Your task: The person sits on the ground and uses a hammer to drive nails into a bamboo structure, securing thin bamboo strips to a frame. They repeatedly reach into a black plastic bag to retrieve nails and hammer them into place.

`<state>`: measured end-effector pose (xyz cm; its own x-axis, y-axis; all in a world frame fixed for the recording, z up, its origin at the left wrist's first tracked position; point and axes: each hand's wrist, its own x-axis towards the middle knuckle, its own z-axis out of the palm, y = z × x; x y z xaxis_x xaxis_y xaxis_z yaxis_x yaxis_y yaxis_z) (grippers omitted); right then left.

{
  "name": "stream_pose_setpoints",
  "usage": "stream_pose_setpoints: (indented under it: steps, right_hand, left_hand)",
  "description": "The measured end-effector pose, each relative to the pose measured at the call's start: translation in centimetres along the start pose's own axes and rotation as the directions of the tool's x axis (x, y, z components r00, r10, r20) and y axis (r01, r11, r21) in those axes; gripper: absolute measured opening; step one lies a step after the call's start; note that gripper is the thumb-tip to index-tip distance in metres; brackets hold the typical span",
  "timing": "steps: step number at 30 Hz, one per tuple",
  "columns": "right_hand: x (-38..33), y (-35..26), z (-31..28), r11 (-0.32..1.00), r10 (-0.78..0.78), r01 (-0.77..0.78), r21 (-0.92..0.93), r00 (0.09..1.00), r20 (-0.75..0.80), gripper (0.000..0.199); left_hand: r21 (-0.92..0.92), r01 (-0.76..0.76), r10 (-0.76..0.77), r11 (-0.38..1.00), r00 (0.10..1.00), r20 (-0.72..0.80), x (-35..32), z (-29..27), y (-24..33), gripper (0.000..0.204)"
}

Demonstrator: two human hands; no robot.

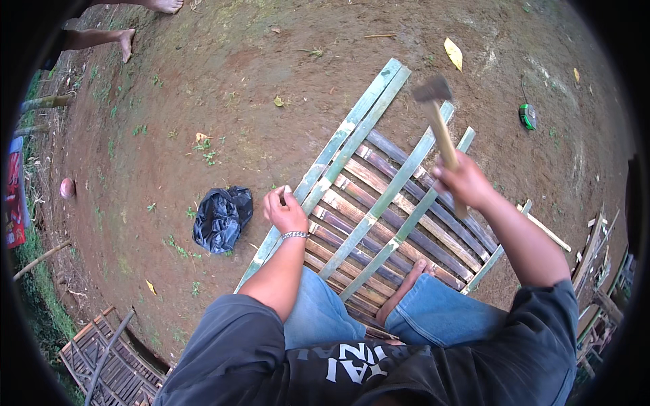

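Observation:
My right hand (464, 181) is wrapped round the wooden handle of a hammer (443, 135), its dark head raised above the far right part of a bamboo lattice panel (369, 222). Over the panel's left edge, my left hand (285, 211) is closed in a pinch, a metal bracelet at its wrist. Whatever sits between those fingertips is too small to make out. Greenish bamboo strips lie lengthwise across several brown and dark slats. My bare foot (404, 287) rests on the slats at the near side.
A crumpled black plastic bag (222, 220) lies on the dirt left of the panel. Far right is a green tape measure (527, 116). Bamboo scraps (590, 250) lie at right, another slatted bamboo piece (112, 358) at lower left. Another person's bare feet (126, 44) show at upper left.

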<state>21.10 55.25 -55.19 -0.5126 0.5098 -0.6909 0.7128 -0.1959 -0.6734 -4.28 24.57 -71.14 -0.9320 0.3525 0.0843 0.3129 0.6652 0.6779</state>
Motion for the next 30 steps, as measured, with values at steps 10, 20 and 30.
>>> stream_pose_setpoints:
  steps: [10, 20, 30]
  right_hand:
    - [-10.8, 12.6, 1.5, 0.901, 0.232, -0.168, 0.399, 0.966, -0.117, 0.020]
    - [-10.3, 11.6, 3.6, 0.886, 0.212, -0.203, 0.416, 0.977, 0.024, 0.023]
    - [-7.8, 9.2, 6.0, 0.986, 0.153, -0.163, 0.040, 0.970, 0.191, 0.024]
  left_hand:
    - [-0.496, 0.595, -0.069, 0.633, 0.681, 0.729, 0.5, 2.3, 8.8, 0.021]
    - [-0.419, 0.288, 0.015, 0.861, 0.809, 0.587, 0.1, 4.5, 10.5, 0.023]
    - [-0.149, -0.356, 0.382, 0.923, 0.897, 0.223, 3.2, 9.3, 10.8, 0.012]
